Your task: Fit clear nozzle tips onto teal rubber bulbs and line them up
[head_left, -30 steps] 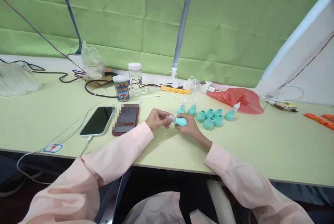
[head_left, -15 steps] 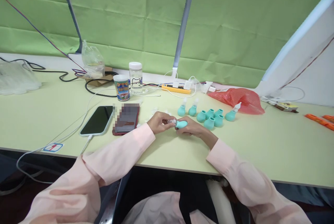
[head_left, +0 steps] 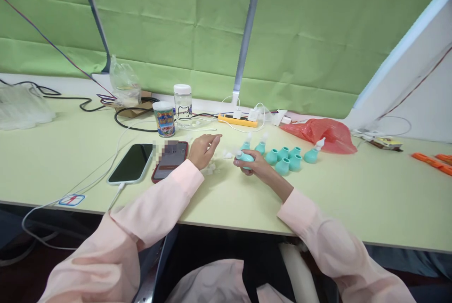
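My right hand (head_left: 254,165) grips a teal rubber bulb (head_left: 245,157) lying sideways, just above the table (head_left: 106,171). My left hand (head_left: 202,148) is off the bulb, fingers loosely extended above small white tips (head_left: 211,168) scattered on the table. Behind my right hand stand several teal bulbs (head_left: 284,158); three of them carry white nozzles, among them one at the far right (head_left: 313,152).
A black phone (head_left: 131,163) on a white cable and a red phone (head_left: 169,160) lie left of my hands. Behind are a printed cup (head_left: 164,118), a clear jar (head_left: 182,104), a yellow power strip (head_left: 237,120), a red plastic bag (head_left: 322,134) and orange items (head_left: 432,161).
My left hand let go of the bulb's nozzle end and moved up and left over the white tips. My right hand lifted the bulb slightly toward the back.
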{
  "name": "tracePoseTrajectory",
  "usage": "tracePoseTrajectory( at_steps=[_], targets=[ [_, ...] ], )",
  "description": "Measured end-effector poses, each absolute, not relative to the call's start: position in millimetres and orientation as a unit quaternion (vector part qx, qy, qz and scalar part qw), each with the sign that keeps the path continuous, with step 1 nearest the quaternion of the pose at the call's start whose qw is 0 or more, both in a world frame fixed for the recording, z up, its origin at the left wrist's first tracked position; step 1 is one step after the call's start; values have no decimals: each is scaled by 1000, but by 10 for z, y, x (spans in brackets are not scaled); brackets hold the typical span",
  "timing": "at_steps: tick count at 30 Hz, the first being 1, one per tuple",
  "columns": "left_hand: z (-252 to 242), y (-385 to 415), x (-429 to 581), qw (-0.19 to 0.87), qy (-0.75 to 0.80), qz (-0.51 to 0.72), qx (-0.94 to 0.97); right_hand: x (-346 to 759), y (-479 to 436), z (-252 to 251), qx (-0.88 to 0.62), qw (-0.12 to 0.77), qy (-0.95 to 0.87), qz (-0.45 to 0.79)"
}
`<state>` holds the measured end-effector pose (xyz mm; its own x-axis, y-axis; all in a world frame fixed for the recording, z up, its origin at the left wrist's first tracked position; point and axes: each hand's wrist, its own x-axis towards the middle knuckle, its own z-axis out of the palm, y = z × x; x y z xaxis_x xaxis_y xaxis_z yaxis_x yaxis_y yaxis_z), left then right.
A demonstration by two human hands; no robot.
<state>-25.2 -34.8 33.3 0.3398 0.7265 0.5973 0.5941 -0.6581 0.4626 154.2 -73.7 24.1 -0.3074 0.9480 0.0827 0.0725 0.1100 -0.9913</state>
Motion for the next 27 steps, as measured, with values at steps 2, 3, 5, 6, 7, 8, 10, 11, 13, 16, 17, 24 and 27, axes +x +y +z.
tracePoseTrajectory(
  at_steps=[2, 3, 5, 6, 7, 8, 10, 11, 13, 16, 17, 24, 27],
  targets=[
    [295, -265, -280, -27, 458, 308, 833, 1541, -736, 229, -427, 435, -618, 497],
    [259, -235, -282, -63, 481, 260, 835, 1544, -735, 221, -429, 437, -622, 488],
    [177, -202, -270, -105, 509, 188, 834, 1549, -736, 209, -428, 437, -630, 479],
    [141, -197, -259, -106, 519, 155, 834, 1550, -737, 206, -426, 437, -634, 475],
    [114, -197, -249, -101, 526, 128, 835, 1551, -738, 205, -425, 436, -637, 473],
    [98, -199, -239, -92, 530, 106, 836, 1550, -740, 206, -425, 436, -639, 471],
    [98, -205, -228, -73, 534, 86, 838, 1549, -744, 211, -426, 434, -641, 468],
    [110, -207, -225, -64, 535, 87, 838, 1548, -747, 213, -427, 433, -642, 467],
    [138, -208, -224, -44, 535, 102, 837, 1549, -753, 217, -426, 430, -646, 465],
    [146, -197, -227, -11, 523, 125, 843, 1552, -761, 218, -421, 425, -655, 461],
    [136, -189, -228, -5, 518, 133, 845, 1553, -763, 218, -418, 424, -658, 461],
    [95, -97, -247, 20, 472, 176, 863, 1556, -756, 221, -427, 436, -650, 452],
    [145, -92, -267, 37, 460, 193, 866, 1552, -755, 221, -431, 436, -651, 447]
  ],
)
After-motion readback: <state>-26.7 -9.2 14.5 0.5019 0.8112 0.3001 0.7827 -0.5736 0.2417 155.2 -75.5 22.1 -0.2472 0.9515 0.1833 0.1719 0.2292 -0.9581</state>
